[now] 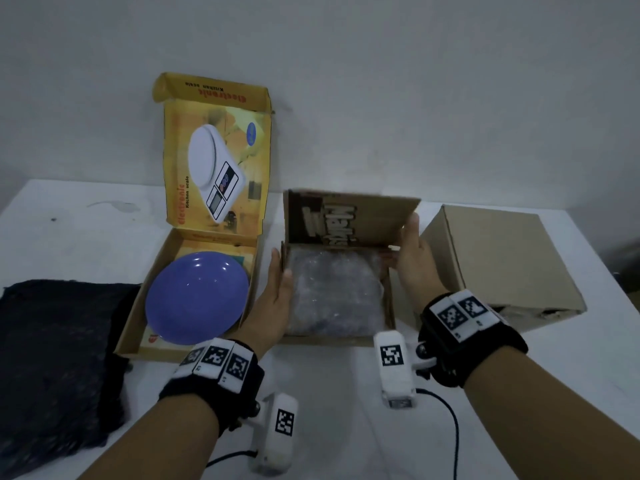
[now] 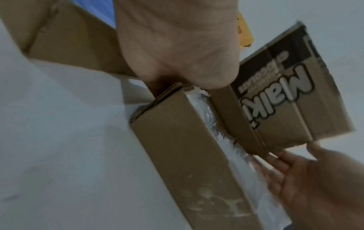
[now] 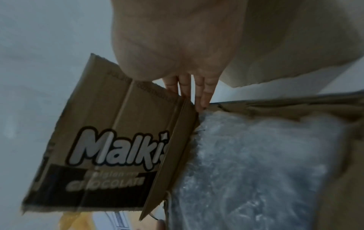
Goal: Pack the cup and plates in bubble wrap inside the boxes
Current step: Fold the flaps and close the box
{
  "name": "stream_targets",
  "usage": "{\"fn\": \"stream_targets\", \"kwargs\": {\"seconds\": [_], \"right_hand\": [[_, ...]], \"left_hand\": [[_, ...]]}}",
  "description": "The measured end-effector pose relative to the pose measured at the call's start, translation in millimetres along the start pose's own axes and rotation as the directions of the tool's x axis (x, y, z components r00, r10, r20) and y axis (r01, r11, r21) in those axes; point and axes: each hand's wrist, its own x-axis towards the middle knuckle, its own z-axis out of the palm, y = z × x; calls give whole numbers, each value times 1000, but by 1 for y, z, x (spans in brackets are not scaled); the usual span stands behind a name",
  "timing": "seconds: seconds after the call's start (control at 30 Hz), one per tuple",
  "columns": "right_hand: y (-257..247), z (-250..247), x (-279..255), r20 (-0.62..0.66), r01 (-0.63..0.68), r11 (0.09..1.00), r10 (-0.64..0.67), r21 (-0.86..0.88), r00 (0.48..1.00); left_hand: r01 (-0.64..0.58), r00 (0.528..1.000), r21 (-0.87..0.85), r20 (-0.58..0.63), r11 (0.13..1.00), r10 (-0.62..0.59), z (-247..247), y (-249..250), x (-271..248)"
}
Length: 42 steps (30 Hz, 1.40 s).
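**Closing the lid on the wrapped bundle**

The white worktop (image 1: 346,427) carries three boxes in a row, with a dark cloth (image 1: 52,358) at the far left. The yellow box (image 1: 214,161), lid up, reads "Electronic Kitchen scale" and holds a bare purple plate (image 1: 197,297), not yet wrapped. A plain closed carton (image 1: 498,265) stands on the right. Between them sits the middle box (image 1: 337,339), its raised lid (image 1: 349,216) printed "Malki…" and "CHOCOLATE". Inside lies a bubble-wrap bundle (image 1: 334,292); what it wraps cannot be made out.

The left hand (image 1: 273,296) lies flat along the box's left wall, fingers straight and together. The right hand (image 1: 414,258) has straight fingers at the lid's right edge and side wall, clamped on nothing.

Judging by this, the lid is about to be folded shut. Brace the walls, tuck the wrap below the rim, and lower the lid evenly.
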Motion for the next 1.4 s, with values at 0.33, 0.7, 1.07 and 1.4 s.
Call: {"fn": "stream_targets", "kwargs": {"seconds": [0.33,0.7,1.07,1.4], "right_hand": [[25,-28,-19,266,-70,993,95,-100,959],[40,-19,-23,23,-82,918,98,-387,995],[44,-18,-44,-42,40,874,-69,-483,997],[59,-16,-108,261,-620,781,586,69,767]], "left_hand": [[217,975,-427,137,878,-174,-17,19,4],[65,994,-180,103,982,-47,-11,-6,6],[30,993,156,110,987,-47,-3,5,4],[37,993,169,101,985,-55,-2,2,3]]}}
